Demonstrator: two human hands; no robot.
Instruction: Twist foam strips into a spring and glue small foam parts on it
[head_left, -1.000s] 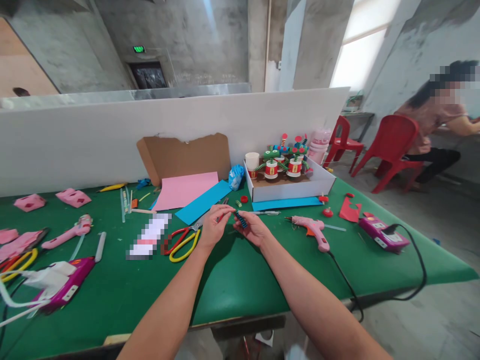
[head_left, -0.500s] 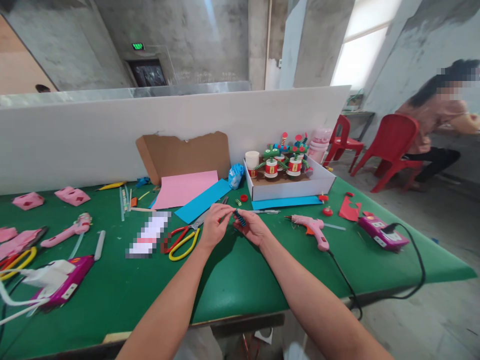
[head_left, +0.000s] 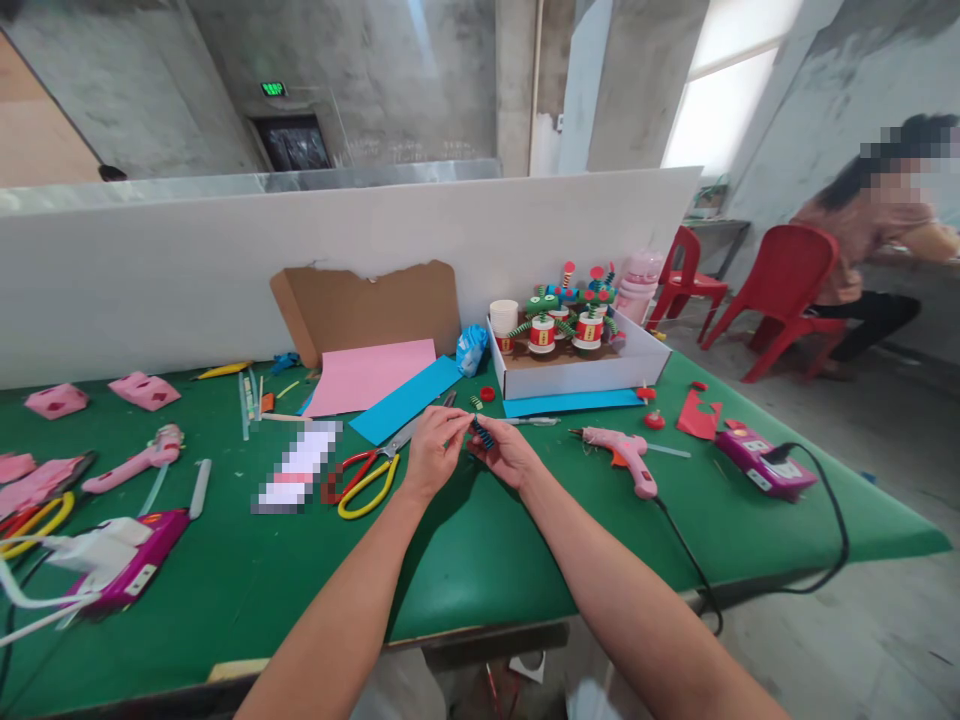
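A small folded paper spring, dark blue and green, is held between my two hands over the middle of the table. My right hand has its fingers closed around the spring. With thumb and fingertips, my left hand pinches the spring's upper end. Scissors with red and yellow handles lie beside my left hand, and a pen lies just beyond my right. Past the fingertips are a blue paper strip, a red round piece and a small green-and-white folded strip.
A white box holds several paper-cup figures with spring arms. To the right lie a pink glue gun with a black cord and a purple power strip. Another power strip is at left. A person sits far right.
The hands stay nearly in place, still holding the paper spring. Only slight finger movement and a tiny shift of the view show.
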